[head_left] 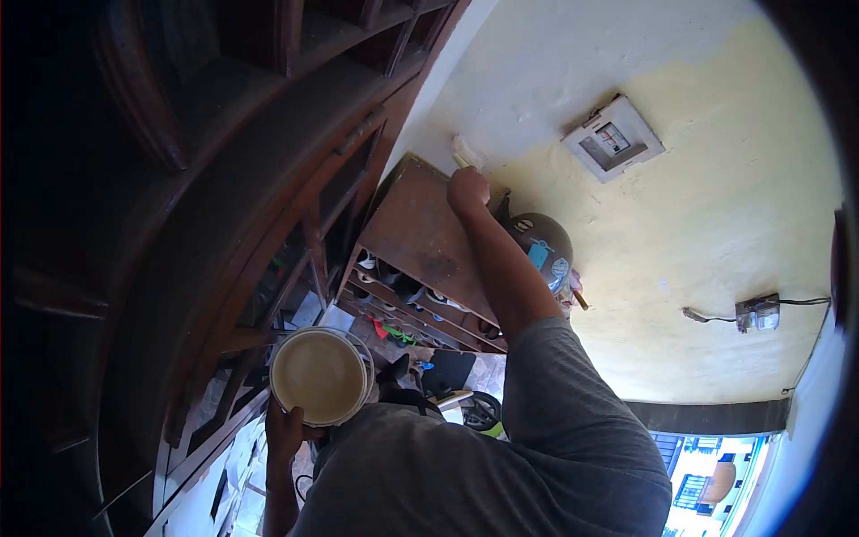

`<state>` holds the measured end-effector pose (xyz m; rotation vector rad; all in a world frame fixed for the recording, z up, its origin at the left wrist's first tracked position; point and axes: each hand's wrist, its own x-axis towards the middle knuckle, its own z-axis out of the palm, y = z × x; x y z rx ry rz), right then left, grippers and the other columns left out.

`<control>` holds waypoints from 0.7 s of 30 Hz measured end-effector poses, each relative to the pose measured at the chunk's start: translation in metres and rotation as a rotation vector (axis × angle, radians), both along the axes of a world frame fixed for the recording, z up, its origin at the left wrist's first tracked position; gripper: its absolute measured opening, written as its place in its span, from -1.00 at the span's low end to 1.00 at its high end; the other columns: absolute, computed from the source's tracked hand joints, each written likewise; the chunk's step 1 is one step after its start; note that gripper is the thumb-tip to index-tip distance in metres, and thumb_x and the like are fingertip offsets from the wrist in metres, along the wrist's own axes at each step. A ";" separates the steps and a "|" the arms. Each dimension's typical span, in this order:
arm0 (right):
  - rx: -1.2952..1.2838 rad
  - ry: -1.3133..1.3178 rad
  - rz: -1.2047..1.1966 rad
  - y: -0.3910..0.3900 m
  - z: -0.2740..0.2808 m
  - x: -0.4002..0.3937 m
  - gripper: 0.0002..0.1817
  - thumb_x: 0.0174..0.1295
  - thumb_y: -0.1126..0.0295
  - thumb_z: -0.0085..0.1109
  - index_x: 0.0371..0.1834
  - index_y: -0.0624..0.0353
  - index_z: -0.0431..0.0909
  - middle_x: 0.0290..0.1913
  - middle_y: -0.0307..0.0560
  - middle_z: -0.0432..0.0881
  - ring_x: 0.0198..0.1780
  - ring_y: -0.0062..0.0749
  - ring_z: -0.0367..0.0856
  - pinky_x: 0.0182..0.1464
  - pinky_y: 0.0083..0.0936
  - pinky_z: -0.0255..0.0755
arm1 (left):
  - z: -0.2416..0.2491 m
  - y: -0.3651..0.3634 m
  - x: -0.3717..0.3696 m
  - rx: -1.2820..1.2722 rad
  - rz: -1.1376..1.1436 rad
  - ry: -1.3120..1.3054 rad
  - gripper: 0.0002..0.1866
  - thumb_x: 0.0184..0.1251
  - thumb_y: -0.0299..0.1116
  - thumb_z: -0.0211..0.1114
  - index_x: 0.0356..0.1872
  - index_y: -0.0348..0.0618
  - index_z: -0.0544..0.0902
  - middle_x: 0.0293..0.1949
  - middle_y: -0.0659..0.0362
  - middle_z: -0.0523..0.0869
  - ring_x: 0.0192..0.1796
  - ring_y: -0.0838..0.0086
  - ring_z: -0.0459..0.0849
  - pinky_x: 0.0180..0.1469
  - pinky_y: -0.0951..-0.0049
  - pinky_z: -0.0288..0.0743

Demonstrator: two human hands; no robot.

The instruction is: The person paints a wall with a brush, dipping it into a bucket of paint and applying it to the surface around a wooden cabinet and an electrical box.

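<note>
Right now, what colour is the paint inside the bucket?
Pale beige paint in the bucket, head view.

A dark wooden shoe rack [420,234] stands against the yellow wall. A dark helmet [540,246] sits on its top at the right end. Shoes [413,291] fill the shelves below.

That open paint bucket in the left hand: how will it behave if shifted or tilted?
The bucket looks well filled with beige paint, so probably heavy for its size. Lidless, it would likely slosh or spill if tipped. The left hand grips only its lower edge, so it may be unsteady.
</note>
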<state>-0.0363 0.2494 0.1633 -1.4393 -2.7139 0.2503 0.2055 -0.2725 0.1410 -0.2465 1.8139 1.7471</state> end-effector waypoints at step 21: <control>0.671 -0.580 0.212 -0.019 0.390 -0.020 -0.79 0.21 0.38 0.31 -0.12 0.15 0.78 -0.03 0.05 0.79 -0.01 -0.05 0.78 -0.02 -0.26 0.64 | -0.024 0.015 -0.019 0.000 -0.071 -0.062 -0.45 0.31 -0.56 0.04 0.37 -0.29 0.29 0.08 -0.18 0.63 -0.25 0.09 0.83 -0.45 0.32 0.85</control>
